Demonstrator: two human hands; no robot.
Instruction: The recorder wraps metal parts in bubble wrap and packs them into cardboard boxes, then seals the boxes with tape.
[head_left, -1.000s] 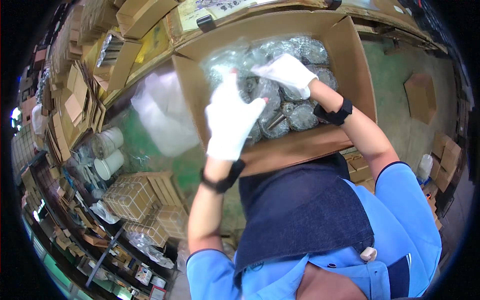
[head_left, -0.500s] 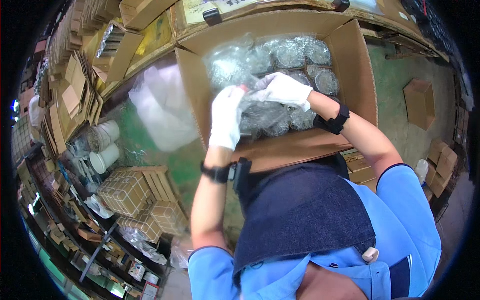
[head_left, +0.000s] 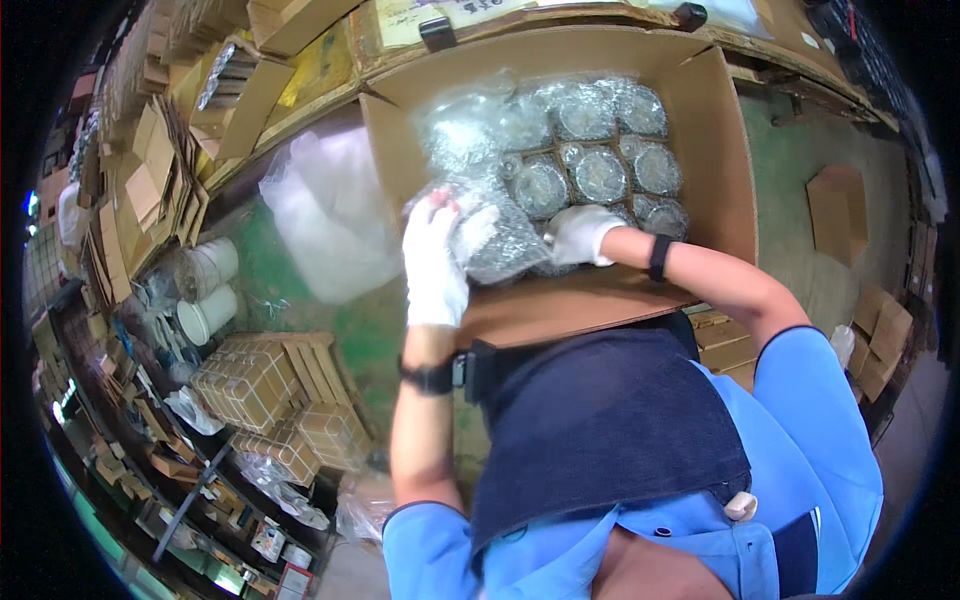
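Note:
A large open cardboard box stands in front of me. Inside, round clear-plastic-wrapped items sit in rows between cardboard dividers. My left hand, in a white glove with bare fingertips showing, is closed on a crinkled clear plastic bag at the box's near left. Whether anything is inside that bag I cannot make out. Close by, my gloved right hand is down among the near items at the bag's right edge. Its fingers are bent together, their tips partly hidden. More loose clear plastic covers the far left items.
A worktable runs along the box's far side. A white plastic sack lies left of the box, near white buckets and strapped cartons. Flattened cardboard leans at the far left. Another open carton stands on the right floor.
My hands have moved apart: the left came toward me with the plastic bag, the right went lower into the box. The bag has shifted nearer, uncovering wrapped items in the middle.

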